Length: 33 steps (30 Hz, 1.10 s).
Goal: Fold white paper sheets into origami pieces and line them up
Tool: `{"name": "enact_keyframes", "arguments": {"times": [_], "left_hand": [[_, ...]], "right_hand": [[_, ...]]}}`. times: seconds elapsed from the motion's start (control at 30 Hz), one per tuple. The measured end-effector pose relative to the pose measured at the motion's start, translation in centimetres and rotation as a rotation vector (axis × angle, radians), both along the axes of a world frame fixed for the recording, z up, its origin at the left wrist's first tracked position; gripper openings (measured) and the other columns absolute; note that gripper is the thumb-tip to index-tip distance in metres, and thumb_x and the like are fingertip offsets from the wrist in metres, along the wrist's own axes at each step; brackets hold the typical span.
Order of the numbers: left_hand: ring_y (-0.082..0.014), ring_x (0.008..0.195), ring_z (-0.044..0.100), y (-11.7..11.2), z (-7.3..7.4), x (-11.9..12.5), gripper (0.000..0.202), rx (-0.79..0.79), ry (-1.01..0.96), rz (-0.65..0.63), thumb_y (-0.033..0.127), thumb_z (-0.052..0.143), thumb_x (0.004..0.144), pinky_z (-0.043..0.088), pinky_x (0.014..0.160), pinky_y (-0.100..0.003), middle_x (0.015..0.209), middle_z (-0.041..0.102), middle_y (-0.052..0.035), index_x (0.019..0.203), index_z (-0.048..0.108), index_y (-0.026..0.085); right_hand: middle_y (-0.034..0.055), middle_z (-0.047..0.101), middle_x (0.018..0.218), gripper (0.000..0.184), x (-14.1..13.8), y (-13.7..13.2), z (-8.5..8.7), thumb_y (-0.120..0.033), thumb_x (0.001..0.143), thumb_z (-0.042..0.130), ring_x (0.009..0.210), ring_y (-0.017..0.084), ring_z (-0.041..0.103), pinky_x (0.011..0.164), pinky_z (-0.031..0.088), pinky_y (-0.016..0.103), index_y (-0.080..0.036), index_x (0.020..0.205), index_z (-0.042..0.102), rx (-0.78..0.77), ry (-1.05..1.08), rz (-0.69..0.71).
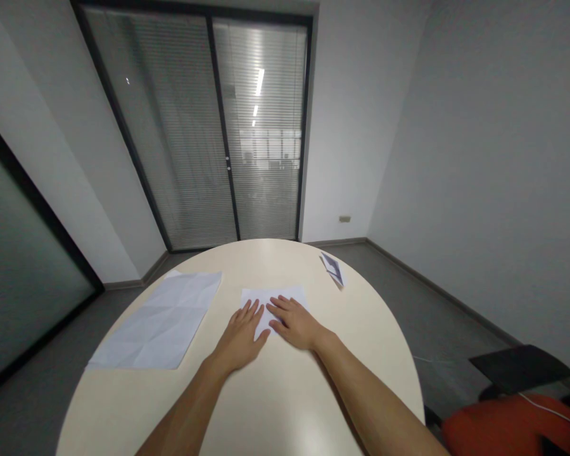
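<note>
A small white sheet of paper lies in the middle of a round cream table. My left hand rests flat on the sheet's near left part, fingers stretched out. Pressed flat on its near right part is my right hand, fingers pointing left toward the left hand's fingertips. Neither hand grips anything; both lie palm down, almost touching each other.
A large creased white sheet lies at the table's left. A small folded paper piece sits near the far right edge. A black chair and orange fabric are at lower right. Glass doors with blinds stand behind.
</note>
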<state>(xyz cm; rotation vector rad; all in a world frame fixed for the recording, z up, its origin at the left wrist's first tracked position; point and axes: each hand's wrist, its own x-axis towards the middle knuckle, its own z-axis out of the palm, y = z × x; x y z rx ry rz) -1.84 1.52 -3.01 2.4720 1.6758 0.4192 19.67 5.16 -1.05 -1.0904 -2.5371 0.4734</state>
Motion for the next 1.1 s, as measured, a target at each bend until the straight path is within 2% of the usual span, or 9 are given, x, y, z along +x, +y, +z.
{"name": "enact_keyframes", "arguments": {"times": [0.2,0.37,0.43,0.53,0.63,0.7,0.8,0.93,1.1], "left_hand": [[-0.031,0.154,0.022,-0.1,0.1,0.1,0.064,-0.044,0.044,0.004,0.046,0.039,0.1,0.022,0.123,-0.053,0.165,0.027,-0.0126,0.156,0.037,0.016],[-0.0322,0.15,0.033,-0.4,0.5,0.2,0.061,0.016,0.013,-0.006,0.047,0.047,0.096,0.027,0.121,-0.051,0.161,0.038,-0.0134,0.151,0.046,0.019],[-0.0326,0.143,0.041,-0.7,1.1,0.5,0.058,0.052,0.011,-0.02,0.046,0.052,0.094,0.031,0.118,-0.05,0.155,0.047,-0.0145,0.145,0.053,0.019],[-0.0303,0.13,0.052,-1.0,2.0,0.9,0.045,0.1,-0.006,-0.061,0.042,0.053,0.094,0.038,0.113,-0.048,0.139,0.06,-0.0142,0.132,0.062,0.019],[-0.0272,0.123,0.057,-0.9,2.0,1.1,0.033,0.099,-0.033,-0.071,0.033,0.05,0.094,0.041,0.11,-0.045,0.127,0.065,-0.0127,0.12,0.065,0.019],[-0.0279,0.136,0.05,-0.7,1.3,1.1,0.041,0.084,-0.039,-0.068,0.033,0.051,0.092,0.035,0.116,-0.046,0.141,0.059,-0.0138,0.13,0.06,0.018],[-0.0326,0.151,0.03,-0.2,0.0,0.9,0.061,0.006,-0.014,-0.017,0.04,0.049,0.094,0.025,0.122,-0.053,0.162,0.037,-0.0149,0.151,0.042,0.017],[-0.0386,0.154,0.019,-0.1,-0.9,0.8,0.065,-0.004,0.01,0.04,0.05,0.048,0.095,0.021,0.122,-0.058,0.165,0.03,-0.0127,0.154,0.042,0.022],[-0.0391,0.154,0.018,-0.3,-0.4,0.9,0.068,-0.025,0.043,0.09,0.055,0.045,0.096,0.017,0.122,-0.06,0.166,0.026,-0.013,0.156,0.04,0.022]], "right_hand": [[0.0145,0.031,0.164,0.063,1.1,0.7,0.0,-0.05,0.101,0.044,0.153,0.034,0.023,0.122,0.017,0.057,-0.018,0.155,0.04,-0.068,-0.09,-0.212],[0.0162,0.044,0.157,0.052,1.9,1.5,0.3,-0.041,0.099,0.049,0.149,0.037,0.031,0.12,0.009,0.067,-0.019,0.146,0.052,-0.006,-0.086,-0.341],[0.0157,0.048,0.154,0.047,1.7,1.5,0.4,-0.037,0.099,0.05,0.148,0.035,0.034,0.12,0.01,0.066,-0.02,0.142,0.056,0.03,-0.062,-0.317],[0.014,0.046,0.156,0.047,1.2,1.3,0.4,-0.037,0.1,0.048,0.149,0.032,0.033,0.12,0.018,0.061,-0.022,0.144,0.054,0.03,-0.013,-0.141],[0.0141,0.044,0.158,0.051,0.7,0.9,0.2,-0.042,0.1,0.048,0.149,0.032,0.033,0.12,0.022,0.057,-0.023,0.147,0.052,-0.014,-0.004,0.008],[0.0146,0.043,0.158,0.053,0.5,0.8,0.1,-0.044,0.099,0.049,0.15,0.033,0.032,0.121,0.021,0.058,-0.023,0.148,0.051,-0.033,-0.01,0.031],[0.0142,0.04,0.16,0.056,0.5,0.9,-0.2,-0.046,0.099,0.05,0.15,0.033,0.031,0.121,0.021,0.058,-0.023,0.15,0.05,-0.041,-0.014,0.021],[0.0141,0.035,0.162,0.06,0.8,1.3,-0.4,-0.048,0.1,0.046,0.152,0.033,0.027,0.122,0.019,0.057,-0.021,0.153,0.045,-0.056,-0.044,-0.117],[0.0132,0.027,0.165,0.066,1.7,1.5,-0.2,-0.051,0.101,0.042,0.155,0.035,0.018,0.122,0.005,0.064,-0.018,0.158,0.035,-0.111,-0.1,-0.298]]}}
